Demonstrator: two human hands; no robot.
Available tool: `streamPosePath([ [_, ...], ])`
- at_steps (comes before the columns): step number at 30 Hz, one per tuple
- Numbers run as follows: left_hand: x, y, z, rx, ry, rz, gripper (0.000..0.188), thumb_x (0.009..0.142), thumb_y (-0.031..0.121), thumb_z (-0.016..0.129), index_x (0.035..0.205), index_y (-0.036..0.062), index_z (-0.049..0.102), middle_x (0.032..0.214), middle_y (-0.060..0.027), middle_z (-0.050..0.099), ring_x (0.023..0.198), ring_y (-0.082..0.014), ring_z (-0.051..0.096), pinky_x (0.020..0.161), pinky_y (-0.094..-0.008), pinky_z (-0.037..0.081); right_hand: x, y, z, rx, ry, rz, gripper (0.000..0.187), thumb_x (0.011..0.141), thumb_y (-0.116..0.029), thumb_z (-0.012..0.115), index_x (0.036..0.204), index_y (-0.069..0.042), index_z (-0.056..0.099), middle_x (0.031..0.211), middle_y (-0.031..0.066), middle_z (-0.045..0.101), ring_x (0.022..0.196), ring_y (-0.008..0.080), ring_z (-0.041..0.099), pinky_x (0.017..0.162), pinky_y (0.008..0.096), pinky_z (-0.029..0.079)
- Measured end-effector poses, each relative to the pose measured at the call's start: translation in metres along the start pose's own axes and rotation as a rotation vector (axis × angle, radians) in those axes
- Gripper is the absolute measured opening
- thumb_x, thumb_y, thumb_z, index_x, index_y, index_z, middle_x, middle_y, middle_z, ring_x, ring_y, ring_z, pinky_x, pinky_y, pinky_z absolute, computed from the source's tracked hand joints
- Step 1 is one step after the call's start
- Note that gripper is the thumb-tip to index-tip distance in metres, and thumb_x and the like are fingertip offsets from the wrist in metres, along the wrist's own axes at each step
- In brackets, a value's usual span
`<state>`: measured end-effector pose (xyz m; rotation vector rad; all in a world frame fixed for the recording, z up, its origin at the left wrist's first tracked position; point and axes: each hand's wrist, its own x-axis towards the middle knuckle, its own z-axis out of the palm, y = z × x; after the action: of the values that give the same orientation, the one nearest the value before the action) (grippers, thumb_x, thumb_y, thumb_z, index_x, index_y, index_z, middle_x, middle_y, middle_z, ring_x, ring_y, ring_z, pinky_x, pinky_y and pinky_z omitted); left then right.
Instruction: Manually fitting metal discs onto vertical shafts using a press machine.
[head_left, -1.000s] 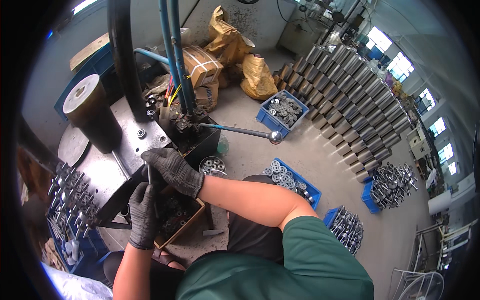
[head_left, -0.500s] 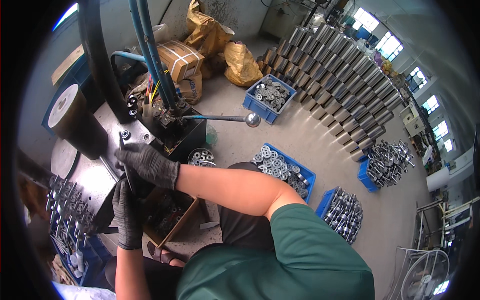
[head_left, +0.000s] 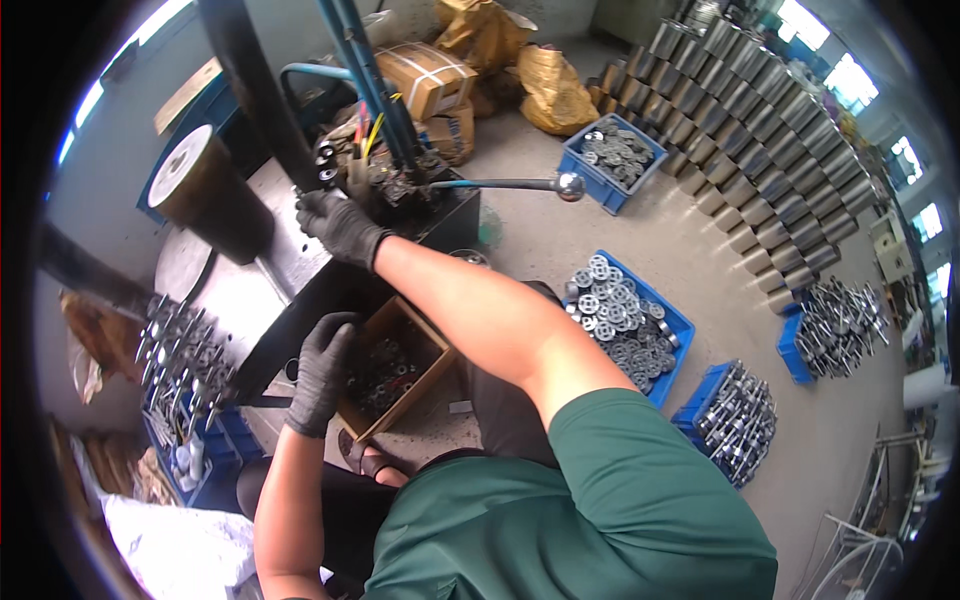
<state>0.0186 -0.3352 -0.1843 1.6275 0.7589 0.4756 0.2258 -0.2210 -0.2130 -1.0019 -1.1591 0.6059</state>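
Head view: the right hand [head_left: 342, 230] reaches over the metal worktop [head_left: 225, 288], fingers bent down just beside the small round bearings [head_left: 326, 172] (whether it pinches anything, I cannot tell). The left hand [head_left: 320, 378], loosely spread, hangs near the wooden box [head_left: 412, 393]; 2 dark gloves cover both hands.

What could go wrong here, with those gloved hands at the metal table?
The metal rods piled at the corner of the table might topple if bumped. Anything slipping from the left hand could drop into the open wooden box and get lost among the loose parts. The jutting lever might get knocked by the right arm.
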Motion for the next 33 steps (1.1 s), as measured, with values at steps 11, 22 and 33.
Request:
streamPosePath([
  [11,-0.014,-0.016,-0.027,0.051,0.031,0.020,0.025,0.101,0.020,0.060,0.119,0.0029,0.066,0.101,-0.0021,0.065,0.093,-0.0104,0.059,0.085,-0.0266,0.050,-0.115,-0.181,-0.124,-0.737,-0.400,-0.194,0.028,0.093,-0.026,0.069,0.111,-0.005,0.070,0.097,0.0160,0.068,0.090,0.0333,0.068,0.082,0.0414,0.053],
  [22,-0.047,0.030,-0.031,-0.023,-0.020,-0.027,0.032,0.101,0.024,0.062,0.124,0.0018,0.064,0.108,-0.0049,0.069,0.096,-0.0124,0.066,0.085,-0.0282,0.053,-0.411,-0.007,-0.314,0.728,0.742,0.943,0.009,0.096,-0.020,0.056,0.098,-0.011,0.057,0.072,0.0022,0.059,0.057,0.0160,0.055,0.056,0.0348,0.049],
  [33,-0.045,-0.051,-0.015,0.145,0.058,-0.045,0.020,0.100,0.016,0.064,0.116,0.0033,0.068,0.100,-0.0009,0.062,0.089,-0.0105,0.057,0.081,-0.0270,0.049,-0.337,0.120,-0.270,0.935,1.126,1.018,0.016,0.102,-0.034,0.051,0.106,-0.018,0.052,0.119,0.0151,0.066,0.115,0.0421,0.063,0.103,0.0701,0.039],
])
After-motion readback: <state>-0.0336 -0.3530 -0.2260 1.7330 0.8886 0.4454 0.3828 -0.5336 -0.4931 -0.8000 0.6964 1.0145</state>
